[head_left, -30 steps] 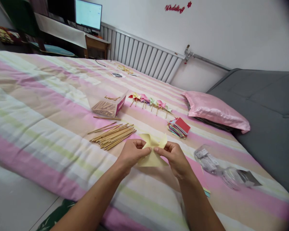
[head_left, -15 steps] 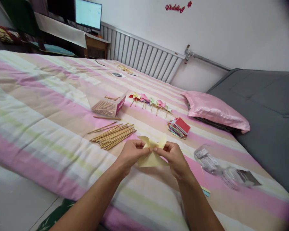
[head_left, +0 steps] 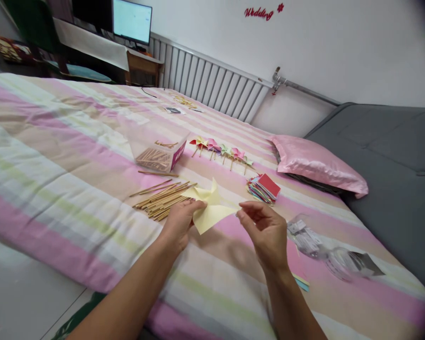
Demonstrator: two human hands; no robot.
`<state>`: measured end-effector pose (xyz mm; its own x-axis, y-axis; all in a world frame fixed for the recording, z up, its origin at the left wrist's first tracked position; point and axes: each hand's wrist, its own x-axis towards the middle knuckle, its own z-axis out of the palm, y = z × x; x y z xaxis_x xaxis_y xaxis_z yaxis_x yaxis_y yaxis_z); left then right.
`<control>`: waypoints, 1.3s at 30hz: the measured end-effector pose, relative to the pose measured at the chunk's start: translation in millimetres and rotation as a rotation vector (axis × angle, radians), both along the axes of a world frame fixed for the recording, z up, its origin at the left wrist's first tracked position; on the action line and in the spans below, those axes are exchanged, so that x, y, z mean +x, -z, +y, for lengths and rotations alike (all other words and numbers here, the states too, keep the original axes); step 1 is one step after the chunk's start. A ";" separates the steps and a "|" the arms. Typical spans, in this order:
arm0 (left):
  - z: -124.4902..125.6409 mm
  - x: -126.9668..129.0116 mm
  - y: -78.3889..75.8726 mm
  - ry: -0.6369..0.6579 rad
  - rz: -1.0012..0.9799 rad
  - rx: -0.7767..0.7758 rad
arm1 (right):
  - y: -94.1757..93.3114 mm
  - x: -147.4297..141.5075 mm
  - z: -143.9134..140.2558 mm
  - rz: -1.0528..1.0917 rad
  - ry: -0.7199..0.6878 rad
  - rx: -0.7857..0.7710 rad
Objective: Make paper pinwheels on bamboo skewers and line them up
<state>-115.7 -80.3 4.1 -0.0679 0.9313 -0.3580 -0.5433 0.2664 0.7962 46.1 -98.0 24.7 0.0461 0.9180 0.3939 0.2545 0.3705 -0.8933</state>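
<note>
A pale yellow paper pinwheel (head_left: pixel 212 215) with folded blades is held above the bed by my left hand (head_left: pixel 182 219), its thumb pressed on the folded centre. To its right, my right hand (head_left: pixel 265 229) has thumb and forefinger drawn together at the tip of one blade. Whether they grip that tip or some tiny thing is not clear. Beyond my left hand lies a pile of thin wooden sticks (head_left: pixel 159 200). A stack of coloured paper squares (head_left: pixel 265 188) lies past my right hand.
A clear plastic box (head_left: pixel 156 158) holds more sticks. Several finished pinwheels (head_left: pixel 223 150) lie in a row behind the paper stack. Clear plastic containers (head_left: pixel 304 238) are at the right, near pink paper (head_left: pixel 293 259). A pink pillow (head_left: pixel 315 163) rests by the grey headboard (head_left: pixel 386 141).
My right hand has let go of the pinwheel's centre and moved right to a blade tip. My left hand has turned the pinwheel and moved slightly left, keeping hold.
</note>
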 end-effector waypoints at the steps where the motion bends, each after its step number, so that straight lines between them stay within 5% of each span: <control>1: 0.5 -0.7 0.5 -0.004 -0.017 0.009 | -3.0 -1.5 -3.7 -0.056 -0.059 -0.014; 5: 1.3 -1.0 1.1 0.001 -0.067 0.019 | -2.9 -7.5 -8.8 -0.231 -0.285 -0.077; 8: 1.8 0.3 1.8 0.022 -0.090 0.018 | 6.9 -10.8 -4.7 -0.292 -0.318 -0.065; 23: -3.3 7.4 -1.3 0.042 -0.010 0.066 | 25.3 -16.2 9.0 0.035 -0.184 -0.176; 39: -7.0 13.7 0.6 0.052 0.009 0.128 | 29.1 -23.3 7.1 0.059 0.028 -0.143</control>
